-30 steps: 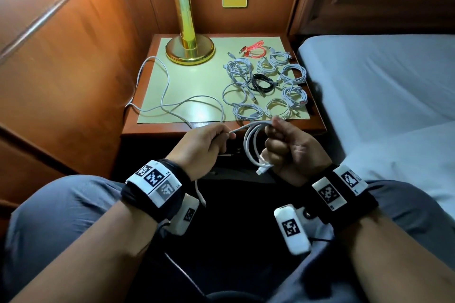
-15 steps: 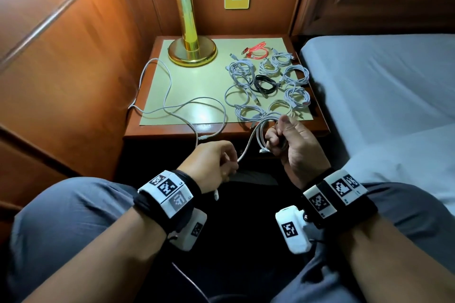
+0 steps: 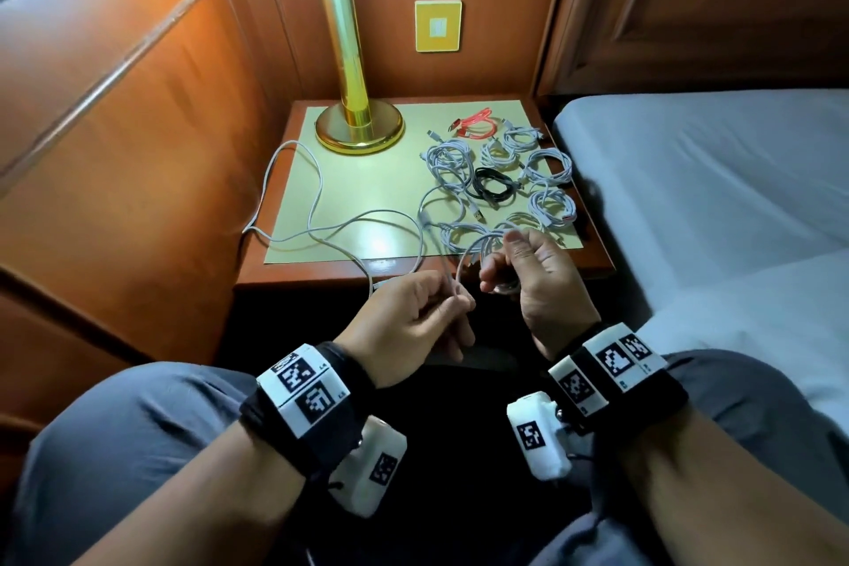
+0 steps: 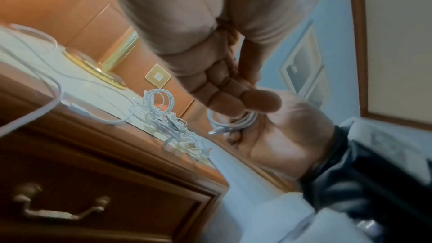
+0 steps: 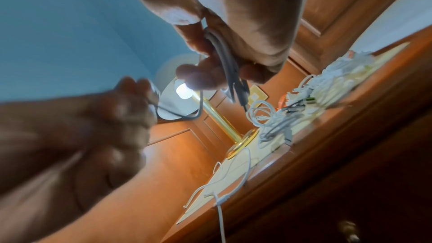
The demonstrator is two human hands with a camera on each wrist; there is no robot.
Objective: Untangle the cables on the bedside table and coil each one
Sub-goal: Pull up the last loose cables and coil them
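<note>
You're mid-coil: your right hand [image 3: 533, 276] grips the white cable's [image 3: 464, 260] loops just off the table [image 3: 321, 273] edge, your left hand [image 3: 413, 317] pinches its free run—next, feed another loop.

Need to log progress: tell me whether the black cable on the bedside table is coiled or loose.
Coiled. The black cable lies as a compact bundle of loops on the table's mat, among the coiled white cables.
</note>
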